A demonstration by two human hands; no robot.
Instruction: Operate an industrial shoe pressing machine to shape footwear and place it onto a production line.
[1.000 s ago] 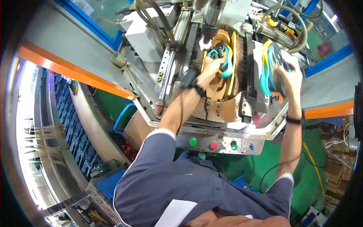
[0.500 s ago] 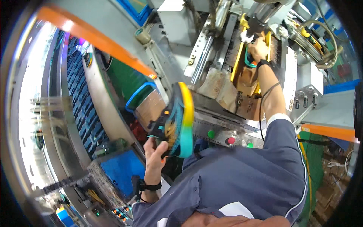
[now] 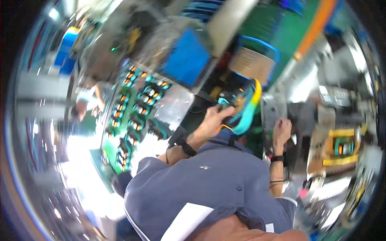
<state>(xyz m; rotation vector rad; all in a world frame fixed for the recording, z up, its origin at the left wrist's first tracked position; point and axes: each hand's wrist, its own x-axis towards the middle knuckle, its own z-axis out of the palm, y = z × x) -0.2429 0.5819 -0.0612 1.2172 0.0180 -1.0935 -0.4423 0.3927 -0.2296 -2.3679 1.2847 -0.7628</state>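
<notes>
My left hand (image 3: 213,122) is closed around a sneaker (image 3: 245,106) with a dark, patterned upper and a teal-to-yellow sole. The sneaker is held up on its side, sole to the right. My right hand (image 3: 282,131) is at the front of the machine (image 3: 271,108), beside its control panel. Its fingers look bent but are blurred, and what they touch is hidden. Further right, a teal and orange shoe upper (image 3: 343,149) sits between the yellow-edged mould parts (image 3: 341,162) of the machine.
On the left, a table (image 3: 177,106) bears several dark, teal and orange shoes (image 3: 140,107). A blue panel (image 3: 187,56) lies behind it. A blue-framed cart (image 3: 257,66) holds cardboard. Another person (image 3: 82,108) is at the far left. A red button (image 3: 303,193) is on the machine's panel.
The view has swung left, bringing the table of shoes in. My right hand has left the mould and come to the machine's front; the shoe upper stays there. My left hand still holds the sneaker.
</notes>
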